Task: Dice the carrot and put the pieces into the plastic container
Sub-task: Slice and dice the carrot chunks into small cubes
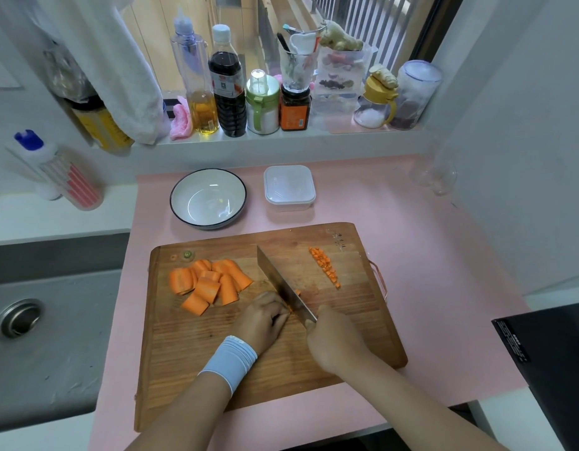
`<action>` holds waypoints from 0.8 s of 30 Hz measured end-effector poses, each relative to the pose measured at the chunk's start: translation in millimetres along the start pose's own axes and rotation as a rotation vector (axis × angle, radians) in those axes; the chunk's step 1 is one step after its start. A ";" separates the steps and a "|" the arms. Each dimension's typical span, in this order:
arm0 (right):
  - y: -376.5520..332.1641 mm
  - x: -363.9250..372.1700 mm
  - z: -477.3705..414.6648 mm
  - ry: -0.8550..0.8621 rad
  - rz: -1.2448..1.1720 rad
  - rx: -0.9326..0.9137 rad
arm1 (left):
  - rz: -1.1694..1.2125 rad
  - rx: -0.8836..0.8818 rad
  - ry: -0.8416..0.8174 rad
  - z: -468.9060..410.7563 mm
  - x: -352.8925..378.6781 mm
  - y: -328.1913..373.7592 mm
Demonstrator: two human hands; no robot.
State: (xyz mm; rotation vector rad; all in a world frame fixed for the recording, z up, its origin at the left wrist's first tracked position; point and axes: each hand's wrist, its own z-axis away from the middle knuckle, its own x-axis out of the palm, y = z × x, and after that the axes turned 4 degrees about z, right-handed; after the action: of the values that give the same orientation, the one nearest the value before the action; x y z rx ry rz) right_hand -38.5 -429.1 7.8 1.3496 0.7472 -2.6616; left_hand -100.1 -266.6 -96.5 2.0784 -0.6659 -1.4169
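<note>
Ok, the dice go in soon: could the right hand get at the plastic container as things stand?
Probably yes: the right hand grips the knife, but the way over the cutting board to the plastic container looks free.

Orange carrot slabs (210, 284) heaped left on board (184, 353), dice (325, 266) (a short row) right, plastic container (289, 187) beyond

The cutting board (268, 362) is grained wood, the knife (283, 284) blade smooth shiny metal, the container (289, 188) translucent plastic, the bowl (208, 197) glossy white, the counter (421, 255) matt pink.
</note>
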 end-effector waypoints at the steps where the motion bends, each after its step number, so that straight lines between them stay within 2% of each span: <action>1: -1.7 -0.5 -2.0 0.001 -0.007 -0.004 | -0.002 -0.003 -0.002 0.1 0.5 0.3; 7: -6.0 -4.2 -7.9 -0.009 -0.028 -0.009 | 0.008 -0.018 -0.002 2.6 0.3 -0.6; 13: -4.1 -2.5 -6.3 -0.001 -0.049 -0.014 | 0.068 -0.117 0.088 6.4 -3.0 2.5; 24: -7.2 -2.9 3.4 0.063 -0.015 -0.032 | -0.031 -0.085 0.056 10.0 -0.6 1.9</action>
State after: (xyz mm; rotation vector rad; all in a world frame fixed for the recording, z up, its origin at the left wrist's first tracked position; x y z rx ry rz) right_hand -41.2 -424.7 14.5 1.4321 0.8064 -2.6170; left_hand -109.9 -269.2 -97.8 2.0623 -0.5440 -1.3748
